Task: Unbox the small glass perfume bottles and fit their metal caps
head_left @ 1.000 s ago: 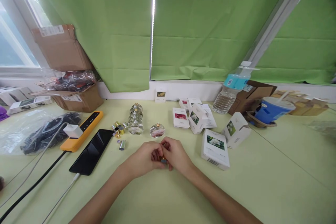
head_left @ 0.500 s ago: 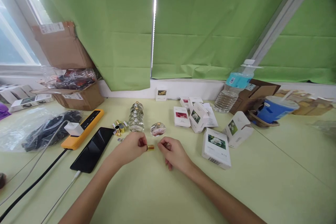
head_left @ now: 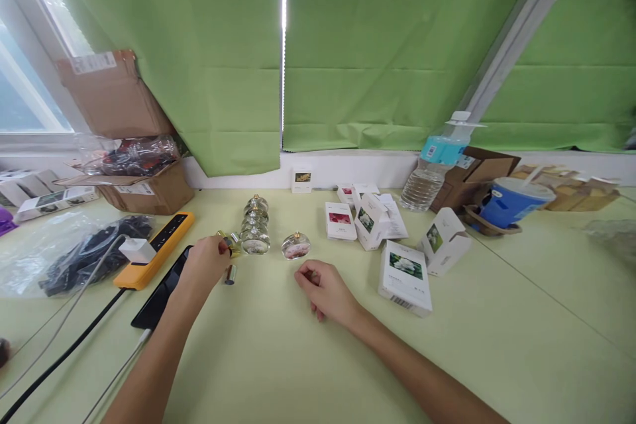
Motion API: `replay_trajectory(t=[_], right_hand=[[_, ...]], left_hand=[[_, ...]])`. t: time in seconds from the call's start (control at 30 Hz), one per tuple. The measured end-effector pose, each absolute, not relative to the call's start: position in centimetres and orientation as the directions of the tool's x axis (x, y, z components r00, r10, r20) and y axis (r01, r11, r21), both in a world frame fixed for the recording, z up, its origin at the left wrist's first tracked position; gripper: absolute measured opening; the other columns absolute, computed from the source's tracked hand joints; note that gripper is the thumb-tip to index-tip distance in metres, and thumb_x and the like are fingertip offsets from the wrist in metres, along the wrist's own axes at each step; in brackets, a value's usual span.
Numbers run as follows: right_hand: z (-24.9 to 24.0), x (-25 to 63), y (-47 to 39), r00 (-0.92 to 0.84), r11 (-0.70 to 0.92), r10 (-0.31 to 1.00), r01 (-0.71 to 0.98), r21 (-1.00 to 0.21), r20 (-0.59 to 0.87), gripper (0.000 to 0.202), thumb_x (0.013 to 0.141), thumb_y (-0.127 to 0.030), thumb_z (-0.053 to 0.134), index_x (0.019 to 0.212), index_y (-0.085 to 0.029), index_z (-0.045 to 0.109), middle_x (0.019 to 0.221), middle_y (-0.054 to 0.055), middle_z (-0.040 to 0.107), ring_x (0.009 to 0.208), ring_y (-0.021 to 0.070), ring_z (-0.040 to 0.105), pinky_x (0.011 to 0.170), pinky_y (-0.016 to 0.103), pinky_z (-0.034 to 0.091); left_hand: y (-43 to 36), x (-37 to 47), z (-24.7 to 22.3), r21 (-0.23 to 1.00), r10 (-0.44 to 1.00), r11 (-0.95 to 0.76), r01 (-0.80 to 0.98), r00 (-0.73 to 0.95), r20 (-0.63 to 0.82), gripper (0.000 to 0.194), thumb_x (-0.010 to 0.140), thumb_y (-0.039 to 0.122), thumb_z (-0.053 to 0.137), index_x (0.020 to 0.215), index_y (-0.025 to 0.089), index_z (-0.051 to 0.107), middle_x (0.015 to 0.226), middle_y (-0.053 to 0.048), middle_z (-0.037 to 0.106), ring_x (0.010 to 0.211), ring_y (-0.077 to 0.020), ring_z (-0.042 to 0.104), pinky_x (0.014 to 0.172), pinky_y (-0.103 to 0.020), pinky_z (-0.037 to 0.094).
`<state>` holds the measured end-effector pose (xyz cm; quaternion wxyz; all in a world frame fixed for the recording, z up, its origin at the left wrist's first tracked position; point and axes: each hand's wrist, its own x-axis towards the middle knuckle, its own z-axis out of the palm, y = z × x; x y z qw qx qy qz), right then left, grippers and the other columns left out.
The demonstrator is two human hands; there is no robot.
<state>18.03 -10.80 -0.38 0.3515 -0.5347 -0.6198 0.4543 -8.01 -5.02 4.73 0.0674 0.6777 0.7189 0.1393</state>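
My left hand (head_left: 206, 264) is at the small pile of gold and silver caps (head_left: 232, 238), fingers pinched together. Whatever sits between its fingertips is hidden. One cap (head_left: 230, 274) lies on its side just right of that hand. Beyond the pile stands a row of clear glass perfume bottles (head_left: 255, 238) with gold necks. A single perfume bottle (head_left: 296, 248) with a pinkish label rests apart, in front of my right hand (head_left: 325, 290). That hand hovers low over the table, thumb and fingers curled together; I cannot make out anything in them.
White flower-printed boxes (head_left: 406, 275) lie and stand on the right, with a water bottle (head_left: 431, 169) and blue cup (head_left: 517, 202) behind. On the left are a phone (head_left: 159, 295), an orange power strip (head_left: 149, 262) with cables, and an open carton (head_left: 154, 189).
My left hand has moved left from the middle to the cap pile. The gold cap it held is no longer in view between the hands. My right hand stays nearly still.
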Motion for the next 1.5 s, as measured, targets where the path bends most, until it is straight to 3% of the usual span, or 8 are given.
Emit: replay_trajectory(t=[0.2, 0.3, 0.43, 0.63, 0.83, 1.07, 1.3, 1.5], right_hand=[[-0.2, 18.0, -10.9, -0.196, 0.011, 0.978, 0.37, -0.929, -0.067, 0.027, 0.087, -0.046, 0.046, 0.078, -0.021, 0.051, 0.056, -0.006, 0.046, 0.034, 0.012, 0.051, 0.024, 0.02, 0.034], [-0.2, 17.7, -10.9, -0.119, 0.113, 0.991, 0.435, -0.893, 0.067, 0.024, 0.089, -0.043, 0.045, 0.083, -0.021, 0.053, 0.067, -0.003, 0.052, 0.04, 0.0106, 0.05, 0.033, 0.022, 0.04], [0.1, 17.9, -10.5, 0.064, 0.256, 0.92, 0.651, -0.715, 0.387, 0.026, 0.083, -0.038, 0.056, 0.106, -0.024, 0.053, 0.105, 0.004, 0.057, 0.057, 0.012, 0.053, 0.058, 0.03, 0.05], [-0.4, 19.9, -8.7, 0.009, 0.275, 0.926, 0.669, -0.69, 0.378, 0.058, 0.079, -0.04, 0.064, 0.132, -0.03, 0.043, 0.128, 0.006, 0.048, 0.062, 0.0133, 0.058, 0.069, 0.035, 0.052], [-1.1, 20.1, -7.1, -0.087, 0.355, 0.926, 0.534, -0.767, 0.368, 0.053, 0.083, -0.041, 0.061, 0.132, -0.028, 0.046, 0.122, 0.007, 0.055, 0.067, 0.0149, 0.058, 0.069, 0.033, 0.052], [-1.1, 19.4, -5.2, -0.065, 0.317, 0.942, 0.501, -0.805, 0.33, 0.038, 0.083, -0.042, 0.057, 0.117, -0.024, 0.054, 0.109, 0.005, 0.06, 0.058, 0.0129, 0.053, 0.059, 0.028, 0.046], [-1.2, 18.3, -1.5, -0.052, 0.266, 0.96, 0.48, -0.836, 0.276, 0.047, 0.078, -0.049, 0.061, 0.116, -0.024, 0.053, 0.104, 0.004, 0.062, 0.05, 0.0104, 0.047, 0.047, 0.024, 0.039], [-1.0, 17.5, 1.7, -0.061, 0.295, 0.95, 0.504, -0.812, 0.308, 0.047, 0.077, -0.05, 0.061, 0.116, -0.024, 0.055, 0.102, 0.002, 0.061, 0.048, 0.0083, 0.047, 0.045, 0.022, 0.038]], left_hand=[[-5.7, -7.8, 6.0, 0.199, 0.973, 0.196, 0.96, -0.216, 0.085, 0.023, 0.079, 0.033, 0.048, 0.086, 0.024, 0.068, 0.089, -0.009, 0.07, 0.082, -0.0291, 0.063, 0.056, -0.028, 0.032], [-6.3, -7.0, 6.9, 0.221, 0.955, 0.184, 0.958, -0.227, 0.19, 0.024, 0.083, 0.036, 0.046, 0.086, 0.025, 0.067, 0.087, -0.006, 0.071, 0.077, -0.0257, 0.063, 0.055, -0.027, 0.029], [-7.5, -4.2, 6.5, 0.319, 0.907, -0.018, 0.948, -0.119, 0.405, 0.03, 0.089, 0.044, 0.044, 0.077, 0.023, 0.062, 0.072, -0.001, 0.068, 0.065, -0.0175, 0.06, 0.053, -0.024, 0.025], [-10.4, 1.5, 2.3, 0.361, 0.811, -0.497, 0.789, 0.274, 0.517, 0.041, 0.094, 0.034, 0.039, 0.059, 0.018, 0.054, 0.052, 0.001, 0.057, 0.047, -0.009, 0.049, 0.052, -0.023, 0.026], [-11.6, 3.3, 0.4, 0.316, 0.557, -0.829, 0.462, 0.732, 0.392, 0.035, 0.088, 0.027, 0.045, 0.055, 0.018, 0.052, 0.05, 0.002, 0.056, 0.045, -0.0088, 0.043, 0.051, -0.024, 0.027], [-9.6, 3.6, 1.1, 0.411, 0.574, -0.801, 0.435, 0.751, 0.325, 0.037, 0.088, 0.028, 0.047, 0.054, 0.016, 0.052, 0.047, 0.004, 0.05, 0.043, -0.0063, 0.033, 0.049, -0.023, 0.028], [-8.2, 6.9, 0.9, 0.24, 0.353, -0.927, 0.287, 0.883, 0.31, 0.028, 0.079, 0.038, 0.059, 0.058, 0.02, 0.06, 0.053, 0.002, 0.061, 0.049, -0.0111, 0.048, 0.046, -0.027, 0.023], [-6.9, 8.8, 0.6, 0.235, 0.277, -0.948, 0.214, 0.92, 0.279, 0.025, 0.076, 0.039, 0.06, 0.06, 0.021, 0.066, 0.056, 0.001, 0.066, 0.047, -0.0115, 0.05, 0.047, -0.027, 0.027]])
